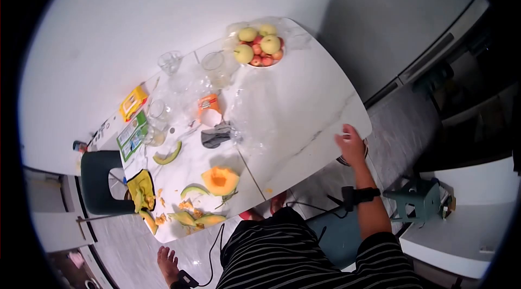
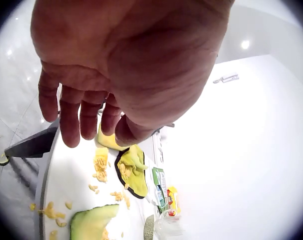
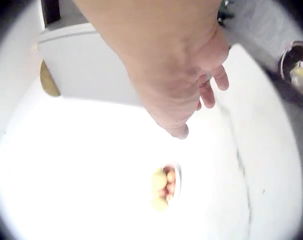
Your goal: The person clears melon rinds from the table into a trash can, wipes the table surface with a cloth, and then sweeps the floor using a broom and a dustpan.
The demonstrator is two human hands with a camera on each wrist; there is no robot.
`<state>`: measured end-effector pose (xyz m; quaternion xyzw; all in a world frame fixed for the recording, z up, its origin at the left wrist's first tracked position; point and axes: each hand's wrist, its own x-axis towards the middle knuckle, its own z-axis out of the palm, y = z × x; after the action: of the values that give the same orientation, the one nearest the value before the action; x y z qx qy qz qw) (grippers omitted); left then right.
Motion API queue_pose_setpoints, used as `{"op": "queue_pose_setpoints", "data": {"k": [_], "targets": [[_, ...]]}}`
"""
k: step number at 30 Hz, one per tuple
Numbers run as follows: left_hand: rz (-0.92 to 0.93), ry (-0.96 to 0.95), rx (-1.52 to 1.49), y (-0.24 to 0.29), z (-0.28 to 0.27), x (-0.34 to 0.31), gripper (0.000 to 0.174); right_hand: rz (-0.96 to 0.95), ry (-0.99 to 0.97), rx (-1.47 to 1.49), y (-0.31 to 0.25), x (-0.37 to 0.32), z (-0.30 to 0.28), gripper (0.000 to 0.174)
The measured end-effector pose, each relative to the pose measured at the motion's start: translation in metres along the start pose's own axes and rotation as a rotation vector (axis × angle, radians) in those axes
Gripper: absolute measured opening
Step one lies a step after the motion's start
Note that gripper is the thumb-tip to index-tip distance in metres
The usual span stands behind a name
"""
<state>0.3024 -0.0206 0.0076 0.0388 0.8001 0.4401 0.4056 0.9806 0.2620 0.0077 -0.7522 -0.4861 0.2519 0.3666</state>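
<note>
Plainly, shows a released grip for left hand (image 1: pixel 167 263), near the tabletop (image 1: pixel 309 99), and for right hand (image 1: pixel 352 147), at its edge, contact unclear. Cut off at the side of the right wrist view: perhaps a bin (image 3: pixel 295 67). Too small to read: lettering on yellow pack (image 1: pixel 133 104), green pack (image 1: pixel 132 137) and orange pack (image 1: pixel 208 103). On the white, grey-veined tabletop's near side: cut melon (image 1: pixel 221 181), among rinds (image 1: pixel 211 220) and seeds (image 1: pixel 160 219). Below: a pale, glossy floor (image 1: pixel 391 118).

the person wears a black short-sleeved top (image 1: pixel 277 256) with thin, pale stripes — they run onto the sleeve (image 1: pixel 380 251) too. a black strap (image 1: pixel 364 195) with a dark, boxy mount rings the right forearm, and a black device (image 1: pixel 188 279) with a thin black cable (image 1: pixel 212 259) sits at the left wrist.
</note>
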Motion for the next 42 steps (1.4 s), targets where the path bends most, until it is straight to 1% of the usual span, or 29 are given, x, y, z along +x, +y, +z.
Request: {"op": "queue_pose_setpoints", "data": {"k": [2, 4, 7, 10, 11, 13, 14, 17, 20, 23, 26, 27, 29, 32, 35, 36, 39, 42], "targets": [[-0.015, 0.003, -0.024, -0.008, -0.005, -0.006, 0.049, -0.009, -0.179, 0.123, -0.041, 0.003, 0.052, 0.068], [-0.027, 0.025, -0.051, -0.015, -0.007, -0.012, 0.049, -0.053, -0.290, 0.007, -0.068, 0.010, 0.100, 0.080], [-0.044, 0.054, -0.083, -0.026, -0.014, -0.022, 0.048, 0.057, -0.264, -0.070, -0.103, 0.021, 0.154, 0.084], [-0.060, 0.094, -0.123, -0.040, -0.025, -0.029, 0.048, 0.262, -0.292, 0.091, -0.096, 0.037, 0.190, 0.072], [-0.067, 0.108, -0.137, -0.046, -0.029, -0.032, 0.048, 0.231, -0.292, 0.075, -0.090, 0.041, 0.195, 0.067], [-0.084, 0.140, -0.178, -0.059, -0.037, -0.036, 0.048, 0.168, -0.290, 0.041, -0.098, 0.045, 0.188, 0.056], [-0.094, 0.156, -0.198, -0.066, -0.041, -0.038, 0.048, 0.124, -0.245, 0.089, -0.100, 0.043, 0.182, 0.039], [-0.127, 0.097, -0.192, -0.087, -0.057, -0.037, 0.057, -0.025, -0.293, 0.097, -0.107, 0.052, 0.155, 0.031], [-0.122, 0.163, -0.227, -0.086, -0.048, -0.041, 0.050, -0.142, -0.324, 0.093, -0.144, 0.062, 0.117, 0.023], [-0.110, 0.146, -0.216, -0.077, -0.040, -0.038, 0.051, -0.223, -0.322, 0.155, -0.189, 0.079, 0.092, 0.018], [-0.093, 0.131, -0.220, -0.071, -0.031, -0.035, 0.051, -0.214, -0.297, 0.215, -0.237, 0.097, 0.076, 0.014], [-0.083, 0.130, -0.221, -0.068, -0.029, -0.035, 0.051, -0.281, -0.242, 0.206, -0.247, 0.109, 0.075, 0.014], [-0.072, 0.126, -0.237, -0.067, -0.027, -0.034, 0.050, -0.269, -0.196, 0.280, -0.271, 0.133, 0.074, 0.012], [-0.073, 0.145, -0.262, -0.069, -0.028, -0.038, 0.049, -0.206, -0.187, 0.540, -0.310, 0.164, 0.074, 0.013], [-0.084, 0.177, -0.298, -0.077, -0.032, -0.045, 0.048, -0.202, -0.196, 0.938, -0.332, 0.203, 0.089, 0.017], [-0.088, 0.186, -0.313, -0.083, -0.035, -0.047, 0.048, -0.131, -0.176, 0.982, -0.342, 0.200, 0.093, 0.025], [-0.107, 0.217, -0.356, -0.100, -0.041, -0.057, 0.048, -0.079, -0.126, 0.695, -0.342, 0.202, 0.119, 0.024], [-0.131, 0.233, -0.396, -0.121, -0.045, -0.068, 0.050, -0.339, -0.024, 0.423, -0.302, 0.206, 0.180, 0.022]]}}
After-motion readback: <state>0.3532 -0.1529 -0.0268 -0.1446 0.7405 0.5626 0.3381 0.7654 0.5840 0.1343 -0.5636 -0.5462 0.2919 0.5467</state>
